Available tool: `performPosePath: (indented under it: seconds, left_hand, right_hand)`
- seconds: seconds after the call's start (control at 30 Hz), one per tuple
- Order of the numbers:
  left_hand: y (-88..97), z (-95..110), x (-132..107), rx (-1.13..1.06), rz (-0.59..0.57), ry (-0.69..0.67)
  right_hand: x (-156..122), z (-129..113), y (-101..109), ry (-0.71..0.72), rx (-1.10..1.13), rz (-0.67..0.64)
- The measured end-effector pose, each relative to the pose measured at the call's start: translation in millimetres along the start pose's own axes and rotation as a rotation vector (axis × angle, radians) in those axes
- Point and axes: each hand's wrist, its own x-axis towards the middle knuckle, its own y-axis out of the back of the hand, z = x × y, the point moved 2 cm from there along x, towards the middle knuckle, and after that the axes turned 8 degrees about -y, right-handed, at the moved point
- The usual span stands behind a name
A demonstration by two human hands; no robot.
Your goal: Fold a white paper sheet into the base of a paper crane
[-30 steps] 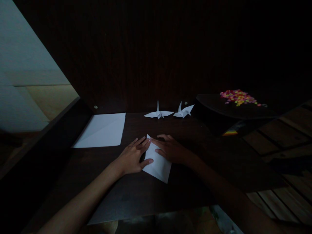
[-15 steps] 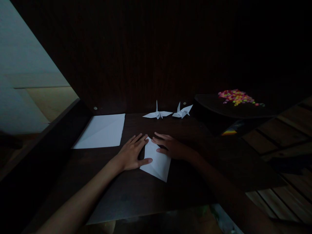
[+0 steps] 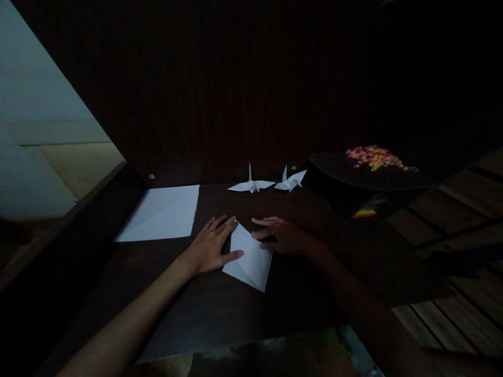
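A folded piece of white paper lies on the dark wooden tabletop, one corner pointing towards me. My left hand rests flat over its left side, fingers stretched away from me and thumb across the paper. At the paper's upper right edge is my right hand, with its fingers apart and its fingertips on or just above the sheet. Behind the hands stand two white origami cranes, one on the left and one on the right.
Larger white sheets lie at the back left, beside a raised side board. On a dark rounded shelf at the right sits a heap of small colourful pieces. A dark upright panel closes off the back.
My right hand has slid slightly right, away from the paper's top corner. My left hand stays pressed on the paper. The whole view has shifted a little.
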Motion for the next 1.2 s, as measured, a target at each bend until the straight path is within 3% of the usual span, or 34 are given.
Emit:
performPosePath:
  seconds: [0.3,0.43,0.6,0.77,1.2]
  left_hand:
    - [14.0,8,-4,-0.14,0.088,-0.191]
    - [17.1,10,-8,-0.089,0.008,-0.238]
    - [15.7,9,-12,-0.078,-0.106,-0.26]
    - [17.3,9,-14,-0.093,-0.117,-0.243]
    - [21.0,14,-12,-0.031,-0.143,-0.242]
  right_hand:
    - [1,-11,-5,0.11,-0.134,0.079]
    - [0,-11,-6,0.125,-0.152,0.144]
    - [0,-18,-7,0.192,-0.134,0.133]
    - [-2,-22,-10,0.194,-0.033,0.134]
    - [-3,-13,-11,0.11,0.067,-0.077]
